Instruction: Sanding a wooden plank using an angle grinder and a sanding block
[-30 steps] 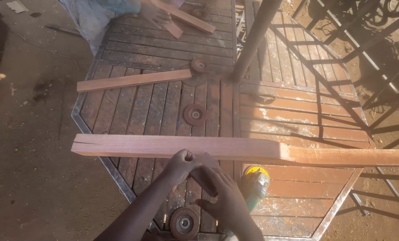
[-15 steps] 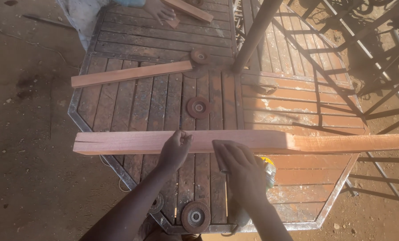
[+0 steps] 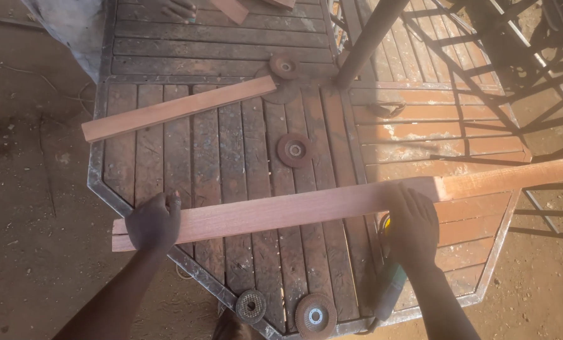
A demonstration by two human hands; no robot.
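Lying under left hand (image 3: 154,221), right hand (image 3: 412,221), plank (image 3: 281,213)

Single head view, steep look down onto the slatted worktop (image 3: 244,151).
Camera sits above the worktop's near edge, facing across it toward the pole (image 3: 369,41) at its far side; close range, forearms enter from the bottom, dirt floor (image 3: 29,208) left of the worktop.

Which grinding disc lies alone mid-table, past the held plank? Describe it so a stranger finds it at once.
Start at the slatted wooden table and the long plank under the left hand and right hand. Just beyond the plank's middle lies a reddish-brown disc, alone on the slats; the other discs sit by the pole or the near edge.
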